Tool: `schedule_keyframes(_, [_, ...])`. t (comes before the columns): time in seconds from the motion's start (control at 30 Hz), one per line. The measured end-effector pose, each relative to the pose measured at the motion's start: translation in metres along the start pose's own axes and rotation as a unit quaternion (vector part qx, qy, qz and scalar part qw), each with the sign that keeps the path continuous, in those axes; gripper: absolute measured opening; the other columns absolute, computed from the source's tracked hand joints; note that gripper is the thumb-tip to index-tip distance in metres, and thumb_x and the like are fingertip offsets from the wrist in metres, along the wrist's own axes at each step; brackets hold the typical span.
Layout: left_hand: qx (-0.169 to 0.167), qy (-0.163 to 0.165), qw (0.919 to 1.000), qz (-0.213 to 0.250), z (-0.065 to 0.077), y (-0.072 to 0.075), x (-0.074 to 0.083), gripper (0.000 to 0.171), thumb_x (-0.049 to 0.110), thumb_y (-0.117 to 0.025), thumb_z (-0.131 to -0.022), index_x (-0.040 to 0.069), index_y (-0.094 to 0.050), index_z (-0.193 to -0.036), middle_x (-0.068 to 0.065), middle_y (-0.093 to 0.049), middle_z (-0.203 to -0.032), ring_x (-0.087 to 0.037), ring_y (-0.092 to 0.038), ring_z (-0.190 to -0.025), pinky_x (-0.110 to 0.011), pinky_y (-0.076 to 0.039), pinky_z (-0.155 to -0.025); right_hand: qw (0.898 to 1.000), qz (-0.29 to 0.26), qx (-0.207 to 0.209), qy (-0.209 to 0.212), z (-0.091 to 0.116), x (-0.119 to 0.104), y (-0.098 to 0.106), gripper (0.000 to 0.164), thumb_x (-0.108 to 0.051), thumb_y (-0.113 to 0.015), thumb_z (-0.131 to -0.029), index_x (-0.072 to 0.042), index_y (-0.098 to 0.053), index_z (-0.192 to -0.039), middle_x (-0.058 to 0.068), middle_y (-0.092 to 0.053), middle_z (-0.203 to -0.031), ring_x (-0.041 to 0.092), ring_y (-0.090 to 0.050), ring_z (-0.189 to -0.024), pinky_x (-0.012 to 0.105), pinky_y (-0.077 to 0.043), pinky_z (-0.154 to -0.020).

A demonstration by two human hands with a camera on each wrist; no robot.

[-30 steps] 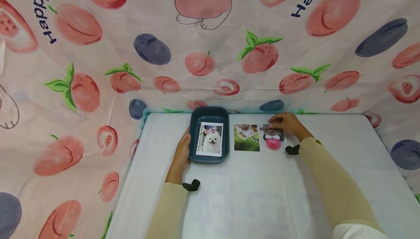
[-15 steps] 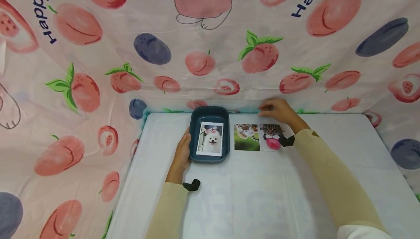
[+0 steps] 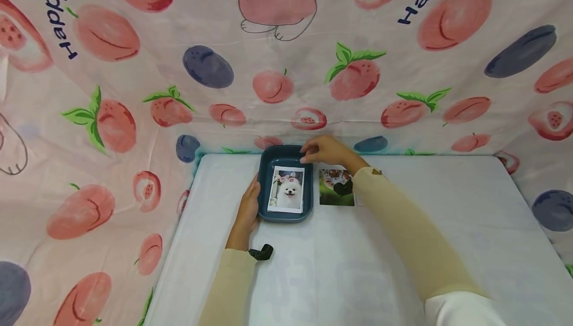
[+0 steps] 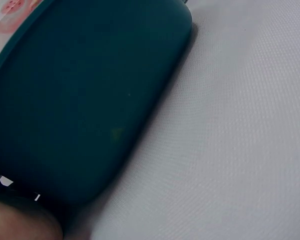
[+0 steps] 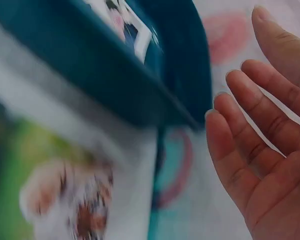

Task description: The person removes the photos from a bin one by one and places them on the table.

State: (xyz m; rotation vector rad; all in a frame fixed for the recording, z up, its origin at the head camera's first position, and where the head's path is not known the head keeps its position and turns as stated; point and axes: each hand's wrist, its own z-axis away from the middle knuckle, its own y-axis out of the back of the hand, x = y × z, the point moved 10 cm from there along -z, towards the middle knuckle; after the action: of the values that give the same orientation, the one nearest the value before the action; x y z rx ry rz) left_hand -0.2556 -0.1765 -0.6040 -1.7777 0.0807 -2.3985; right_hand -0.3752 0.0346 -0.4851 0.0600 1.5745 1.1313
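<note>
A dark teal tray [image 3: 286,218] sits near the table's back edge, with a photo card of a white dog [image 3: 288,194] lying in it. Against the tray's left wall rests my left hand [image 3: 247,206]; in the left wrist view only a bit of that hand [image 4: 20,222] shows beside the wall. My right hand [image 3: 329,152] is over the tray's back right corner, and the right wrist view shows its fingers spread, holding nothing. Below my right wrist lies a tiger photo card [image 3: 331,196], partly covered. The cat card beside it is almost entirely hidden by my right sleeve.
The white-covered table [image 3: 313,276] ends at a hanging cloth [image 3: 250,57] printed with fruit, close behind the tray. Black wrist cameras [image 3: 261,252] stick out from both wrists.
My right hand has left the cat card, risen toward the cloth and travelled left to the tray's back corner. My left hand and the tray have stayed in place.
</note>
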Motion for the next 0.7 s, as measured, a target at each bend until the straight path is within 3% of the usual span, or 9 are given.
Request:
schedule_keyframes(0.33, [-0.009,0.005,0.9999,0.007,-0.001,0.0,-0.002,0.047,0.039,-0.034,-0.112,0.037,-0.034,-0.159,0.01,-0.026,-0.168,-0.018,-0.016,-0.158,-0.044,-0.015,-0.129,0.999,0.008,-0.045,-0.022,-0.04,-0.014,-0.056,0.048,-0.037,-0.08,-0.089,-0.005,-0.072,-0.124,0.006,-0.075,-0.108,0.019,-0.067,-0.098,0.035,-0.057,-0.091])
schedule_keyframes(0.47, [-0.013,0.002,0.9999,0.01,-0.001,0.0,-0.001,0.048,0.039,-0.034,-0.112,0.037,-0.033,-0.16,0.009,-0.026,-0.169,-0.019,-0.018,-0.158,-0.045,-0.017,-0.129,0.998,0.018,-0.047,-0.045,-0.048,-0.01,-0.067,0.044,-0.036,-0.08,-0.089,-0.007,-0.072,-0.122,0.005,-0.074,-0.108,0.018,-0.066,-0.097,0.031,-0.056,-0.091])
schedule_keyframes(0.7, [-0.014,0.002,0.9999,0.008,0.0,0.001,-0.001,0.048,0.039,-0.033,-0.112,0.036,-0.032,-0.16,0.007,-0.025,-0.169,-0.021,-0.019,-0.158,-0.047,-0.016,-0.129,0.995,0.028,-0.058,-0.07,-0.054,-0.009,-0.076,0.046,-0.04,-0.079,-0.09,-0.01,-0.072,-0.124,0.006,-0.072,-0.118,0.02,-0.065,-0.108,0.035,-0.054,-0.097])
